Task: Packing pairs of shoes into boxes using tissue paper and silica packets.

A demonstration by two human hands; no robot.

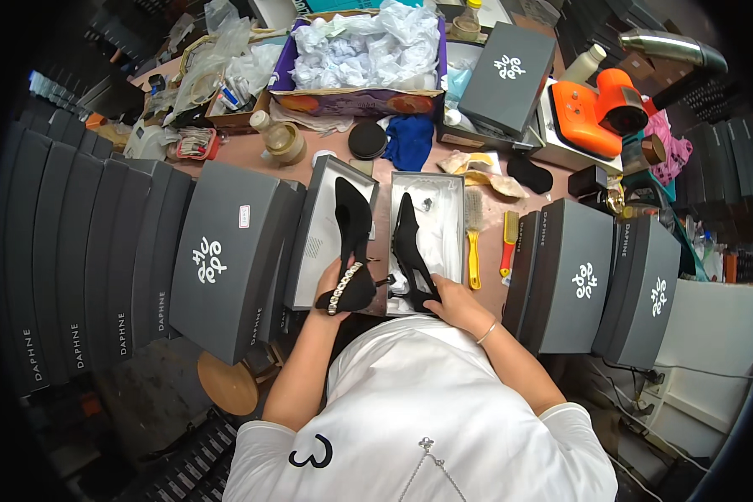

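My left hand point(327, 283) is closed around the heel end of a black pointed shoe point(354, 213). A jewelled strap crosses the back of that shoe, which is held toe away from me over an upturned grey box lid point(314, 248). To its right, my right hand point(458, 304) grips the heel end of a second black pointed shoe point(407, 243). This one lies toe away inside an open grey shoebox point(459, 226), on white tissue paper. My right fingertips are partly hidden behind the heel.
Grey shoeboxes point(217, 251) stand upright at left, with more boxes point(569, 276) at right. Two brushes, one yellow-handled point(473, 259) and one red-and-yellow point(508, 243), lie beside the open box. Behind are a glass jar point(284, 144), blue cloth point(409, 142), a carton of crumpled paper point(360, 102) and an orange device point(579, 117).
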